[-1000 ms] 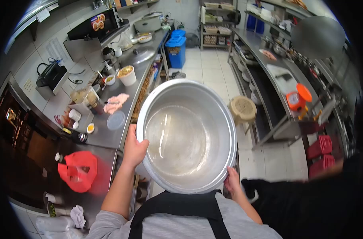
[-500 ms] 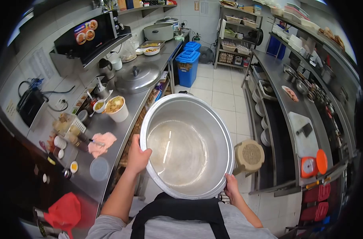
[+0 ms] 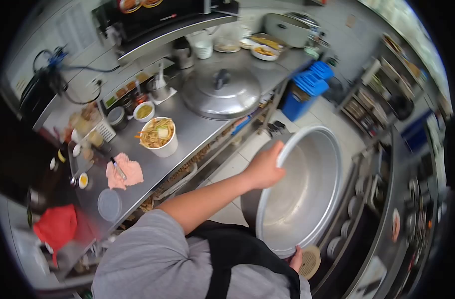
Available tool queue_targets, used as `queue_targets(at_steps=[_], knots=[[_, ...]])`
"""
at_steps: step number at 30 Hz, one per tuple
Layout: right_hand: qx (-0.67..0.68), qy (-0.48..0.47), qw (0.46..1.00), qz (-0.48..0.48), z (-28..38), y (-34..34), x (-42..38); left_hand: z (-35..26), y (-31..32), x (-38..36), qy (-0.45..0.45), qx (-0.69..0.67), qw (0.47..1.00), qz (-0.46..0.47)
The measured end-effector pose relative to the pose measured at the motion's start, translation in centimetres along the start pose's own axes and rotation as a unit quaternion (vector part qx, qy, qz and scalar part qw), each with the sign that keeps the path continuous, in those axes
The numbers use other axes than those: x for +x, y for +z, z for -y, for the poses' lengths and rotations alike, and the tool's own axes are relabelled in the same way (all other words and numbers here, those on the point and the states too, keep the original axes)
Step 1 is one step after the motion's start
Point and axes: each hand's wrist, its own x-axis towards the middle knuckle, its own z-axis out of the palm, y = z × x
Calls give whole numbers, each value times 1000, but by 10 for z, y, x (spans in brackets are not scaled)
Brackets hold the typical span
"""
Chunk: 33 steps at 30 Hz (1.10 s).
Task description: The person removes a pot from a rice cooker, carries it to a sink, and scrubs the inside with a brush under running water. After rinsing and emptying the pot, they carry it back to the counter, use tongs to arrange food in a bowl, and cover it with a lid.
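Note:
Both my hands hold a large silver metal pot [image 3: 302, 184] in the air over the aisle, tilted so its bare inside faces me. My left hand [image 3: 266, 165] grips the left rim, fingers curled around it. Low on the right, my right hand [image 3: 296, 259] holds the near rim; only part of it shows, and most of its fingers are hidden. On the counter to the left lies a big round metal lid [image 3: 221, 92] with a black knob. Nearer me stands a white tub of noodles [image 3: 159, 137].
The steel counter [image 3: 187, 127] runs along the left, with a pink cloth [image 3: 125, 171] and a clear plastic lid [image 3: 109, 205] on it. Blue bins [image 3: 307, 89] stand beyond the pot. At right are a steel worktable [image 3: 382, 219] and a beige stool [image 3: 309, 261].
The pot has moved to the right and tipped further sideways, with both hands still on its rim. My view has turned toward the left counter, and my left arm reaches across.

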Motion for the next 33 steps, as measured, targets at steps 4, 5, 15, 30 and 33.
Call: queue_targets(at_steps=[4,5,15,30,33], knots=[[88,31,987,132,42,-10,114,12,29,38,11,10,995,-95],[88,29,985,143,55,-4,137,9,33,54,25,17,993,-113],[160,15,983,88,178,36,210,7,69,112,-28,-33,976,-213],[-25,-257,959,117,402,174,322,116,55,245,-53,-321,889,-322],[-48,-328,928,169,468,236,347,128,38,291,-71,-337,864,-367]])
